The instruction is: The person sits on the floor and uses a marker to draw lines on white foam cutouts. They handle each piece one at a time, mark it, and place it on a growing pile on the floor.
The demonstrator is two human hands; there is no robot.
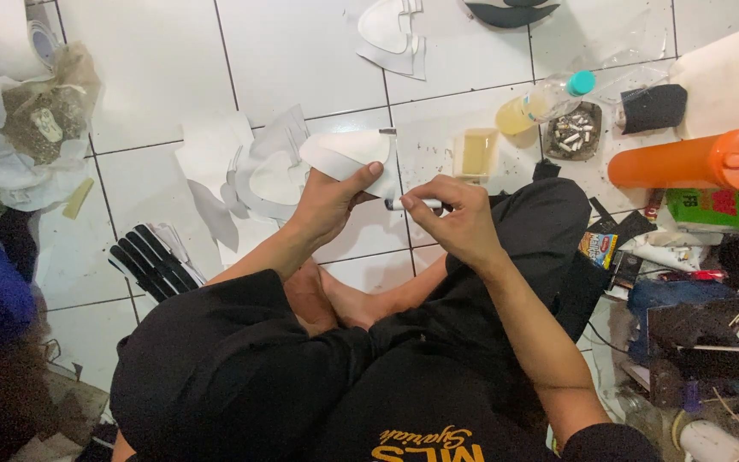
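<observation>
1. Hands met over a white tiled floor [301, 51], above the person's crossed legs in black clothes.
2. The left hand [328, 204] was closed on a white cut-out piece [344, 152], thumb laid across its near edge, so that the piece stood up from the fingers and tilted toward the far left.
3. The right hand [455, 218] was closed around a pen [412, 204], pinched between thumb and forefinger, its tip pointing left and lying just beside the near right corner of the white piece.
4. More white cut-outs [241, 167] lay flat on the floor just beyond the left hand, and another white piece [391, 34] lay further off near the far edge.
5. A stack of black strips [154, 259] lay on the floor to the left of the left forearm.
6. Far right of the hands stood a small square container [475, 154] of yellowish liquid, a clear bottle [540, 101] with a teal cap lying on its side, and an ashtray [574, 131] with butts.
7. An orange bottle [694, 160] lay on its side at the right edge, above a pile of clutter.
</observation>
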